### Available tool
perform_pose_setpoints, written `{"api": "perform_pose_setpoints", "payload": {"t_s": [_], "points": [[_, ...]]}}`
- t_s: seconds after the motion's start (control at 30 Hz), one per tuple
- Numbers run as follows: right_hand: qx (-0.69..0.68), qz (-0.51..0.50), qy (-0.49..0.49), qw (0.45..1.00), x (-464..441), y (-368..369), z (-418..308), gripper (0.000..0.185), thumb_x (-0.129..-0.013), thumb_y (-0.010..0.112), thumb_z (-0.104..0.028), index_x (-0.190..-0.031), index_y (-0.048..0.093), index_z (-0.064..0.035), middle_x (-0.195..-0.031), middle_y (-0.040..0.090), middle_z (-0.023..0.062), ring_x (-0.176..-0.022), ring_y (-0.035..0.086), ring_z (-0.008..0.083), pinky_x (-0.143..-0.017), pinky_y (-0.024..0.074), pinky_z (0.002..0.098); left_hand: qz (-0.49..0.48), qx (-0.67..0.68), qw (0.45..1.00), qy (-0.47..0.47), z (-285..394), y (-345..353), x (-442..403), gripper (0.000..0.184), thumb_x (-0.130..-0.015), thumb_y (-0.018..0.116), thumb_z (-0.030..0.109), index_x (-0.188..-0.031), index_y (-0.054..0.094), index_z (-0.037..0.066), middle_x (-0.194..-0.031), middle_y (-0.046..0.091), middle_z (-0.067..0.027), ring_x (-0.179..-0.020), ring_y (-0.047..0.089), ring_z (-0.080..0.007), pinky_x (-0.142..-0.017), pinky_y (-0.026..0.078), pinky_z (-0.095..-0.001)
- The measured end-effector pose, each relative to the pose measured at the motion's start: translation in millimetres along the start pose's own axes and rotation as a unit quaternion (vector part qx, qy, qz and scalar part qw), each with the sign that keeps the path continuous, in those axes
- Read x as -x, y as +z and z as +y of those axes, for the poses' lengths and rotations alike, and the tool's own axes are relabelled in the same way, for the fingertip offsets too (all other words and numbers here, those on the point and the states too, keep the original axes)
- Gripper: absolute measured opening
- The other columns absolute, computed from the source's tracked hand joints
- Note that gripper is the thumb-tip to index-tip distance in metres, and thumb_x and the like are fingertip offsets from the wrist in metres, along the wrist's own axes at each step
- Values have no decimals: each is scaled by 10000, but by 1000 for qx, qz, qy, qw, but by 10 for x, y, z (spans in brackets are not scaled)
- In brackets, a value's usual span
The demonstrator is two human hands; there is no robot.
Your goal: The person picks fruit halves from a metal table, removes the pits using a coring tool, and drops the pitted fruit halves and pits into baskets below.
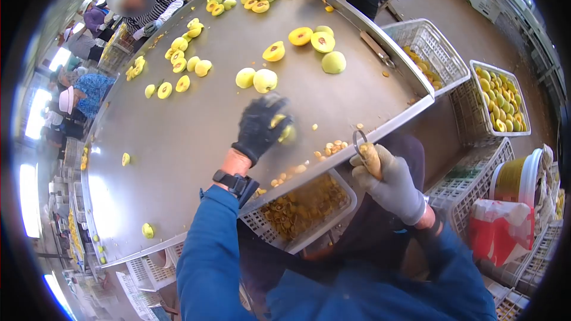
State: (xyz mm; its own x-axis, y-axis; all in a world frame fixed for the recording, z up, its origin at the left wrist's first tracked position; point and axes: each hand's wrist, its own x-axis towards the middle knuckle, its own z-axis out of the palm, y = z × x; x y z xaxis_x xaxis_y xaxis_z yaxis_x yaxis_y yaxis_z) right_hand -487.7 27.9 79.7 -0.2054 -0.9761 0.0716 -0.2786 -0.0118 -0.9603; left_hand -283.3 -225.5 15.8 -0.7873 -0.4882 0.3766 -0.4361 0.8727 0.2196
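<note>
The left hand, in a dark glove, is low over the metal table, near its front edge, its grip curled around yellow-green fruit. The held fruit shows a smooth, pale green-yellow skin and a brighter yellow patch between the fingers; motion blur hides its exact outline and whether it is one piece or two. The right hand, in a light grey glove, is just beyond the table's edge, its grip closed around the tan handle of a tool whose thin dark metal loop points up toward the table. Just ahead of the left hand are two rounded, pale green-yellow fruits; farther on, cut halves show deep yellow flesh with reddish-brown centres. Small pale tan pieces lie along the edge, above a white crate holding brownish scraps.
</note>
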Motion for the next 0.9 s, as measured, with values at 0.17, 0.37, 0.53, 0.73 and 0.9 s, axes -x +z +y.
{"api": "perform_pose_setpoints", "payload": {"t_s": [0.17, 0.37, 0.53, 0.73, 0.9], "points": [[-6, -12, -25, 1000, -305, 292, 130, 304, -856, 665, -95, -1134, 581, -6, -781, 619, 159, -693, 634, 208, -673, 506, 310, 58, -120, 988, -81, -655, 124, -381, 494, -848, 692, 288, -1289, 569, 102, -1236, 577, -151, -1169, 533, -330, -993, 410, -465], [10, -3, 48, 999, -396, 367, 270, 292, -831, 676, -97, -1097, 587, -13, -781, 630, 170, -720, 661, 333, -644, 513, 351, -4, 378, 863, -337, -943, 185, -708, 371, -930, 580, 220, -1268, 544, 71, -949, 664, -88, -809, 667, -241, -697, 566, -351], [44, -12, 4, 999, -451, 368, 310, 318, -799, 705, -114, -1086, 593, -35, -787, 646, 176, -741, 662, 367, -635, 525, 376, 35, 584, 719, -375, -1126, 278, -498, 339, -981, 504, 203, -1262, 533, 15, -1030, 643, -123, -799, 661, -196, -658, 582, -306], [52, -25, -10, 998, -396, 363, 397, 362, -773, 734, -142, -1101, 593, -85, -794, 655, 157, -741, 662, 361, -628, 532, 396, -11, 336, 889, -311, -873, 385, -815, 482, -919, 626, 300, -1279, 522, -3, -1079, 649, -168, -920, 662, -263, -793, 548, -368], [59, -39, -14, 997, -362, 321, 413, 372, -762, 744, -164, -1096, 589, -107, -789, 652, 138, -726, 658, 352, -623, 531, 407, 38, 207, 954, -213, -698, 642, -992, 525, -860, 706, 306, -1250, 544, -6, -1080, 661, -176, -967, 657, -253, -869, 511, -363]]}}
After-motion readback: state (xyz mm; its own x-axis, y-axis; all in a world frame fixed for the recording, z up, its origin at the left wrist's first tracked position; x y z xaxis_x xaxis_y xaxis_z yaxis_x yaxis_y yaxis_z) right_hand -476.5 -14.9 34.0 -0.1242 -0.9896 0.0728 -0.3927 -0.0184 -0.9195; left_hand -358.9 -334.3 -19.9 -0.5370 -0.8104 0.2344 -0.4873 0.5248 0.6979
